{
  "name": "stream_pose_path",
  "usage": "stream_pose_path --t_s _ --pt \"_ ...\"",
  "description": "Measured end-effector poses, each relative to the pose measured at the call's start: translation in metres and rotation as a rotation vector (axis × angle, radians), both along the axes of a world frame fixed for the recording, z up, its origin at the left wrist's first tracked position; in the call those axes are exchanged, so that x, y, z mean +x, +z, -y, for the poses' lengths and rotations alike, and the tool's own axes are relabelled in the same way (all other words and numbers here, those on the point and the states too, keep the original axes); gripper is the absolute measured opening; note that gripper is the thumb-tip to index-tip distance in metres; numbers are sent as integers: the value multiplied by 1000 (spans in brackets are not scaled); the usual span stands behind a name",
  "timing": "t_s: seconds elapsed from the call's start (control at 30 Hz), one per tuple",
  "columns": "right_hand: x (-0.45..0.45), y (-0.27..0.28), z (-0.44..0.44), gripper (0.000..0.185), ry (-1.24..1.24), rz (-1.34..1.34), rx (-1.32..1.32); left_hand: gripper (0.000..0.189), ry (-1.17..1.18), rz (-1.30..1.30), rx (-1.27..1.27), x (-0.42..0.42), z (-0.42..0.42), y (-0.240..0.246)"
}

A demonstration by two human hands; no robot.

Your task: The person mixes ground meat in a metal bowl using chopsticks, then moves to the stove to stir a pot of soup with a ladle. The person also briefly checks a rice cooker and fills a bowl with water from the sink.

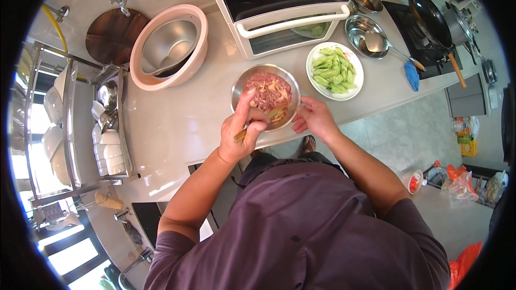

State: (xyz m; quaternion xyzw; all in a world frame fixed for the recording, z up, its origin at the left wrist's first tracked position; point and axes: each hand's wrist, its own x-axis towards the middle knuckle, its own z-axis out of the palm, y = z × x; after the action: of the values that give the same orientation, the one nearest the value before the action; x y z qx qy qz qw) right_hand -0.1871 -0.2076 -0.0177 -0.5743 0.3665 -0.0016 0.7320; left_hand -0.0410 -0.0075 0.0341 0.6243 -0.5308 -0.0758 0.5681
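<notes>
A stainless steel bowl (297,88) stands near the counter's front edge, holding sliced raw meat (264,84) mixed with pale yellow shreds that look like ginger. My left hand (242,129) is over the bowl's near left side, gripping wooden chopsticks (239,135). Their tips reach into the meat; the middle of them is hidden by my fingers. At the bowl's right side, my right hand (315,117) holds the rim with bent fingers. To the right of the bowl is a white plate (314,88) of cut green vegetable pieces (333,70).
Behind the bowl stands a white countertop oven (242,34). A pink basin (139,76) with a metal bowl inside is at back left, beside a dish rack (70,129). Rightward are a metal bowl with a spatula (375,42), a blue cloth (411,75) and a wok (429,18) on the stove.
</notes>
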Motion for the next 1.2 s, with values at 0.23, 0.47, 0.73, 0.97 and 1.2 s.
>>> stream_pose_path --t_s 0.23,0.47,0.73,0.97,1.2 --pt "2 -1 0 38 18 -24 -36 79 -73 38 110 1 16 -2" --pt "1 -2 1 42 5 -29 -43 53 52 -141 73 7 7 12" --pt "7 4 -1 55 61 -10 -22 10 153 158 109 33 4 12" --pt "20 9 -8 63 -1 -56 -17 12 -158 138 218 37 4 18" --pt "23 16 -12 59 40 -79 -173 11 -62 9 343 62 10 13"
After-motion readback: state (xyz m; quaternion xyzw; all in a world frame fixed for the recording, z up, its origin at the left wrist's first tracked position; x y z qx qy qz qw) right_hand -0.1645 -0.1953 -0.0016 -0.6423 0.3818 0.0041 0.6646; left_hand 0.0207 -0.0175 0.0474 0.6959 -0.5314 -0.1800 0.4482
